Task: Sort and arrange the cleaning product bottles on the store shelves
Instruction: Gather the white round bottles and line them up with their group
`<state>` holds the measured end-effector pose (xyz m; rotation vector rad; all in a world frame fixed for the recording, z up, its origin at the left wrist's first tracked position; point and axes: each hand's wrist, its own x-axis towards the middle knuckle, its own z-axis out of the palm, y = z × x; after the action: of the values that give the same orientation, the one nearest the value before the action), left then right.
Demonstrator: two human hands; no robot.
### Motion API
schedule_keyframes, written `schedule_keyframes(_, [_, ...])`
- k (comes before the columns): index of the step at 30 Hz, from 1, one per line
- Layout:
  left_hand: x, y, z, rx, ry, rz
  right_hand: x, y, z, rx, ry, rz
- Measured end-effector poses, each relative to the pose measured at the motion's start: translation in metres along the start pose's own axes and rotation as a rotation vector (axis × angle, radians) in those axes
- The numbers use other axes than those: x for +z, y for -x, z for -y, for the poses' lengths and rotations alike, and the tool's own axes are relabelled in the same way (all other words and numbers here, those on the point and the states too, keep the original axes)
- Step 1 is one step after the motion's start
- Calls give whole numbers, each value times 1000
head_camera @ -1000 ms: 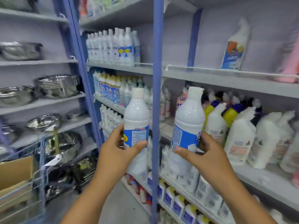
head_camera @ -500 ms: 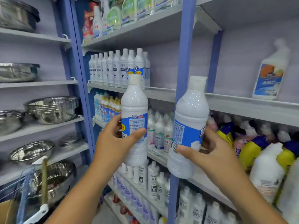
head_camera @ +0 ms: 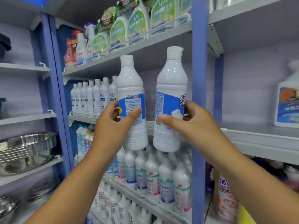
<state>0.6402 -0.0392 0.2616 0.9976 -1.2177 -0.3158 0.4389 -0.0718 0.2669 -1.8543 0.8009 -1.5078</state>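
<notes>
Two white bottles with blue labels, held upright side by side in front of the shelves: left bottle (head_camera: 131, 102), right bottle (head_camera: 171, 101), close together but apart. Both raised since a second ago, from level with the lower shelves up to the middle shelf (head_camera: 84, 118), where a row of similar white bottles (head_camera: 93, 97) stands at the left end. Probably bound for the bare stretch of that shelf beside the row, though the exact spot cannot be told from here. Not yet set down; both bottoms hang clear of any shelf.

Left hand (head_camera: 113, 122) wrapped round the label of its bottle, thumb across the front, fingers curled behind. Right hand (head_camera: 186, 120) gripping the other bottle the same way, thumb on the label's near side, fingers round the far side. Both forearms stretched up and forward, wrists roughly level.

Blue upright post (head_camera: 198, 94) just right of the right bottle. Green-labelled spray bottles (head_camera: 119, 33) on the top shelf above. More white bottles packed on the shelves below, stacked metal bowls (head_camera: 27, 151) on the left-hand shelves, a large jug (head_camera: 287, 104) at the far right, blurred.
</notes>
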Motion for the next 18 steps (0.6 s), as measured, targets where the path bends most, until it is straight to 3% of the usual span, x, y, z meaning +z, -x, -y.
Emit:
schedule_keyframes(11, [26,-162,62,100,-4,204,52,-119,-12,16,225,-294])
schedule_keyframes(18, [52,-201,102,63,-12,343,55,-149,-47,184,315,-365])
